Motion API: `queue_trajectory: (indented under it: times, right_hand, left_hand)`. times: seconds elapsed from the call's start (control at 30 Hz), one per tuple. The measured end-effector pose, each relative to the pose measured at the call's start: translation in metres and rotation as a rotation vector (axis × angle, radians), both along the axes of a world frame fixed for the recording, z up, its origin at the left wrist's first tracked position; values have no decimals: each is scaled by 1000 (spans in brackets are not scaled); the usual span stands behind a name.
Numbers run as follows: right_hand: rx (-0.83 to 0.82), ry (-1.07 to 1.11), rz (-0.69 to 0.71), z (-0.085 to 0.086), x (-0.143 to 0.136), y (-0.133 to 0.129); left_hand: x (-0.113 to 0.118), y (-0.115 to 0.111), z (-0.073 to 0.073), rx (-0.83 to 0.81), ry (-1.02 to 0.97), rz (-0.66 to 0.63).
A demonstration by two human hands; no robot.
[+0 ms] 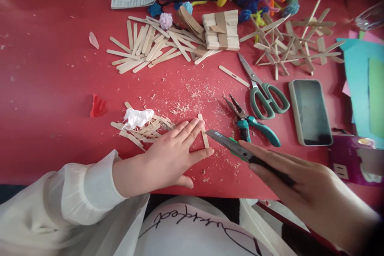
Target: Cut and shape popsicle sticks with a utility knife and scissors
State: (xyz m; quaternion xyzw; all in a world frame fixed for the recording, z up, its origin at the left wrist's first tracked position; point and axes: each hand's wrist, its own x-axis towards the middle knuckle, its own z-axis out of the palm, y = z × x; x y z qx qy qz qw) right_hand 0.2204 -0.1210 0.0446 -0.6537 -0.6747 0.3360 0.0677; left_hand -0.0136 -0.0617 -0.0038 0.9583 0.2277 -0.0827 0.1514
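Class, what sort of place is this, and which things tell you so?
Probably a craft table, though home or classroom I cannot tell: loose wooden sticks, a craft knife and scattered shavings show it.

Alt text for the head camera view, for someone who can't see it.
The left hand steadies a craft stick on a red table; the right hand holds a utility knife beside it. Scissors and needle-nose pliers lie nearby.
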Motion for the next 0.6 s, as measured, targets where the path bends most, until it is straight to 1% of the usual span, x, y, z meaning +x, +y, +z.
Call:
queue_trajectory:
  times: [0.07,0.1,0.17,0.43,0.6]
  right_hand:
    - [200,-110,168,2,-1,-3]
    - [258,-151,214,3,-2,-4]
    - [308,-189,252,4,-1,-4]
    - [316,-114,247,4,-5,3]
    - [283,-123,219,3,-5,0]
  left_hand:
    - [0,0,0,3,2,-2]
    - [0,0,0,6,2,-2]
    - [-1,0,-1,11,-3,-2]
    - [0,-1,-2,20,-8,-6]
    - [-1,0,-1,25,-3,-9]
